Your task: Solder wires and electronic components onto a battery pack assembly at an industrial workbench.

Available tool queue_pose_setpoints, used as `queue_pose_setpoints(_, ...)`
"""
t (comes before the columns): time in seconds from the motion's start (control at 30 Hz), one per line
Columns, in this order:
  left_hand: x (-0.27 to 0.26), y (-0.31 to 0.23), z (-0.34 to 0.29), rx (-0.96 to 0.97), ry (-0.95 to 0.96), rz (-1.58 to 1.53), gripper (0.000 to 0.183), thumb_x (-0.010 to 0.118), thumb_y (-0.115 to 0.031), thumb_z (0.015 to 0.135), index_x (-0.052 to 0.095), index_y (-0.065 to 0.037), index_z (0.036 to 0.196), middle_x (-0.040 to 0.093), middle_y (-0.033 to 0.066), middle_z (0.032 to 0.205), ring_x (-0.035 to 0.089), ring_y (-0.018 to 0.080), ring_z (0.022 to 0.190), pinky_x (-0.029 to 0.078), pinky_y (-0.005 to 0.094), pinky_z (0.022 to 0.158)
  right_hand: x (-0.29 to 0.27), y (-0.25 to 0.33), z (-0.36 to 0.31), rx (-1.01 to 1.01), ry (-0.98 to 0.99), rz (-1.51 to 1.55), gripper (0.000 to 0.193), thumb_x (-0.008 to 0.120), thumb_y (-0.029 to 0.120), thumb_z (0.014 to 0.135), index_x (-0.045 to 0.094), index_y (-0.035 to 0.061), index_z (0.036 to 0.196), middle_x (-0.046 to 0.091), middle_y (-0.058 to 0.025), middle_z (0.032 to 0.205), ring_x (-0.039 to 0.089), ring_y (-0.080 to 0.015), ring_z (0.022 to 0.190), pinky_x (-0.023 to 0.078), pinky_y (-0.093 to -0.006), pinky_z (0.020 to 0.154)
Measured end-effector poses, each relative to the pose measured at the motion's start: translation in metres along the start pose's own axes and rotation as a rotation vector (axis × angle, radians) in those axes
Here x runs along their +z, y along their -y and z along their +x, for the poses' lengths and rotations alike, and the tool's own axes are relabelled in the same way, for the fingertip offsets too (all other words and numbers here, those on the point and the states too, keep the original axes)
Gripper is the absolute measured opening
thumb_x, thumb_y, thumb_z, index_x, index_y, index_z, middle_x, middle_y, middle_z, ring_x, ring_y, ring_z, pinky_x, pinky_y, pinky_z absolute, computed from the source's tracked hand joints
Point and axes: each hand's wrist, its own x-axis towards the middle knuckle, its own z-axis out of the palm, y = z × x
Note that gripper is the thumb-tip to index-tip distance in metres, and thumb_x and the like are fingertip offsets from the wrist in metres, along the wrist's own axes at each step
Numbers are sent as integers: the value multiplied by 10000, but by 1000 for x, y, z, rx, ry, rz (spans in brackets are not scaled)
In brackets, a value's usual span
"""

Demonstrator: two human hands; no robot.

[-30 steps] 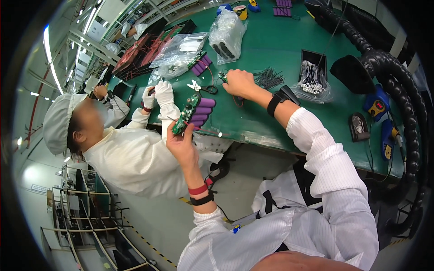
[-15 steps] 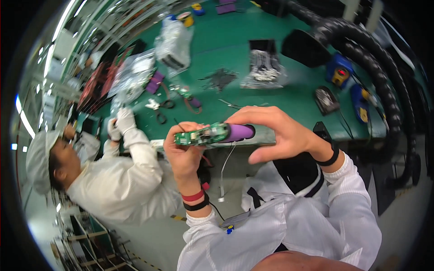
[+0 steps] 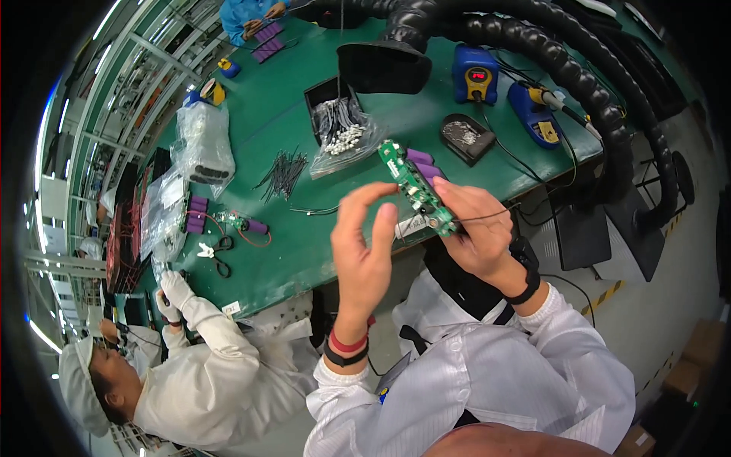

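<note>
The person's right hand (image 3: 478, 232) is gripping a purple-celled battery pack (image 3: 421, 161), holding it tilted above the near edge of the green bench (image 3: 285, 259). The left hand (image 3: 364, 247) is hovering open, thumb and forefinger spread, beside the pack's circuit board (image 3: 415, 189); from here I'm not making out whether it's touching. Small white markings are showing on that board. Farther over, red digits are glowing on a blue soldering station (image 3: 464, 61), a yellow label (image 3: 545, 132) is standing out on the blue iron holder (image 3: 524, 103), and a white label (image 3: 231, 308) is sitting at the bench's edge.
</note>
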Motion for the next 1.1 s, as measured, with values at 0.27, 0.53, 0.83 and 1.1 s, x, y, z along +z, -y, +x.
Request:
queue_pose_setpoints(0.27, 3, 11, 3, -334, -18, -141, 256, 721, -179, 983, 675, 55, 1075, 697, 24, 915, 604, 86, 873, 483, 246, 799, 25, -1, -19, -18, 43, 13, 620, 765, 25, 597, 716, -7, 1214, 732, -138, 1206, 718, -278, 984, 590, -378, 782)
queue_pose_setpoints(0.53, -18, 17, 15, -317, -81, -118, 150, 697, -101, 948, 690, 25, 1028, 682, 0, 857, 573, 49, 758, 460, 221, 686, 43, 6, -16, -88, 79, 41, 636, 821, 117, 604, 720, 15, 1223, 719, -114, 1236, 706, -268, 986, 592, -381, 752)
queue_pose_setpoints(0.83, -37, -7, 23, -158, 58, 190, 186, 687, -52, 874, 687, 48, 1030, 668, 14, 790, 537, 56, 668, 456, 248, 615, 15, -21, 20, -15, 123, 244, 479, 838, 153, 771, 707, 32, 1216, 665, -117, 1279, 637, -304, 1094, 506, -421, 947)
queue_pose_setpoints(1.1, -40, -18, 33, 150, 302, 416, 264, 689, -25, 800, 673, 27, 1058, 659, 85, 937, 600, 180, 755, 494, 290, 696, 8, -45, 43, 257, 641, 573, 366, 836, 180, 816, 690, 4, 1103, 699, -139, 982, 667, -324, 891, 517, -381, 783)
